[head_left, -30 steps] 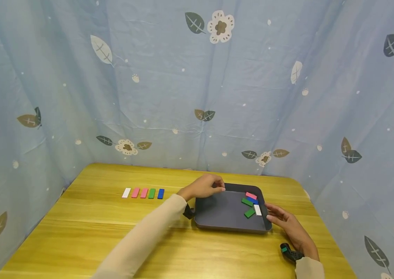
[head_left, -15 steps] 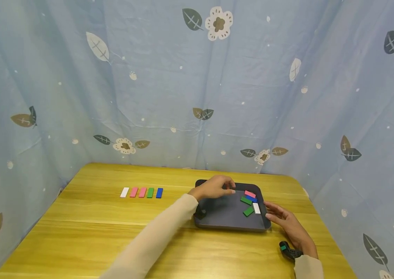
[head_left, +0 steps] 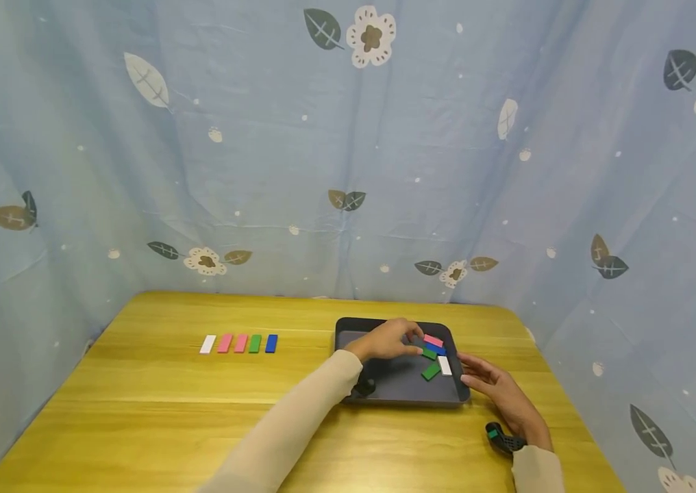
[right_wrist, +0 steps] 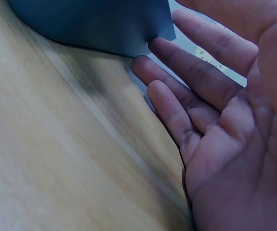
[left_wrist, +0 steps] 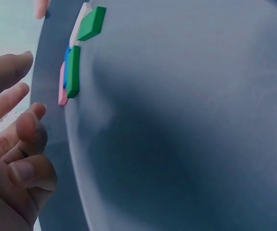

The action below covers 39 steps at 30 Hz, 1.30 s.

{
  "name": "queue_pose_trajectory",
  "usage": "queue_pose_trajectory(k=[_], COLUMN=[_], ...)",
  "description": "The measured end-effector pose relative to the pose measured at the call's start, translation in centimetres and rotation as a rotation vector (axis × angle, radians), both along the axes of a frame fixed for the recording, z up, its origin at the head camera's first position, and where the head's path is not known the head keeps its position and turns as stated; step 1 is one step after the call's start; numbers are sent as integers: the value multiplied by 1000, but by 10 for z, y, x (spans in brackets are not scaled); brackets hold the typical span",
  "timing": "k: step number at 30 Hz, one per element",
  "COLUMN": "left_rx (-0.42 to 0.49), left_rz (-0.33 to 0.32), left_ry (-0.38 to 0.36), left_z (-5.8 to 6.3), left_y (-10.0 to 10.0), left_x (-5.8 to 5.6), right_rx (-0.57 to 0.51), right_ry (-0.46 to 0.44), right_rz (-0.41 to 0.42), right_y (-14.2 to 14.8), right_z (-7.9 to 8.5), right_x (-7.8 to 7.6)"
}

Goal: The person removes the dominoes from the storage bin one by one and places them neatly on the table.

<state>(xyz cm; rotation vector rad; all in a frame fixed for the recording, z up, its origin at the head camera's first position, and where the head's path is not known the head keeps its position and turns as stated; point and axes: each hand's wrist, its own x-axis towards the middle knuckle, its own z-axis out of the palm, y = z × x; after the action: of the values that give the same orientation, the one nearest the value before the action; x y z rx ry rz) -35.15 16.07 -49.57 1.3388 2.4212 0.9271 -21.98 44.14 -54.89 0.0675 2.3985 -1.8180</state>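
Observation:
A dark grey tray (head_left: 406,394) stands on the table. Inside, by its right wall, lie several small flat blocks: a pink block (head_left: 433,339), a blue block (head_left: 439,349), a green block (left_wrist: 72,72), a white block (head_left: 444,365) and another green block (left_wrist: 92,23). My left hand (head_left: 390,340) hovers over the tray with nothing in it, fingers loosely bent, its fingertips close to the pink and green blocks. At the tray's right wall is my right hand (head_left: 502,394), fingers extended along the outside and thumb near the rim.
Left of the tray, a spaced row on the wooden table (head_left: 157,411) holds a white block (head_left: 207,344), two pink blocks (head_left: 233,344), a green block (head_left: 255,344) and a blue block (head_left: 270,344). A patterned blue curtain (head_left: 274,157) hangs behind the table.
My left hand has moved right across the tray, from its left side to beside the blocks. My right hand has stayed at the tray's right wall. The view has shifted slightly.

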Motion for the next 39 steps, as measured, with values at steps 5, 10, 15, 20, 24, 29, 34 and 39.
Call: queue_pose_trajectory(k=[5,10,15,20,24,29,34,39], left_rx=[-50,-86,-152,-195,-199,-191,-176,-185], left_rz=[21,23,4,-3,-11,-26,-53,-82], left_ry=[-2,6,57,82,91,96,70,4], left_z=[-4,-6,-7,-6,-6,-8,-7,-6], left_y=[5,6,6,8,11,16,18,18], left_x=[4,5,3,2,4,5,4,3], right_rx=[7,-2,-7,-20,-16,-29,-38,-39], right_ry=[7,22,30,5,-5,-2,-4,0], right_rz=[20,36,37,29,18,19,17,11], right_y=[0,0,-1,-3,-4,-3,-1,1], right_z=[2,0,-1,-3,-4,-4,-2,0], right_x=[-1,0,0,0,0,0,-1,0])
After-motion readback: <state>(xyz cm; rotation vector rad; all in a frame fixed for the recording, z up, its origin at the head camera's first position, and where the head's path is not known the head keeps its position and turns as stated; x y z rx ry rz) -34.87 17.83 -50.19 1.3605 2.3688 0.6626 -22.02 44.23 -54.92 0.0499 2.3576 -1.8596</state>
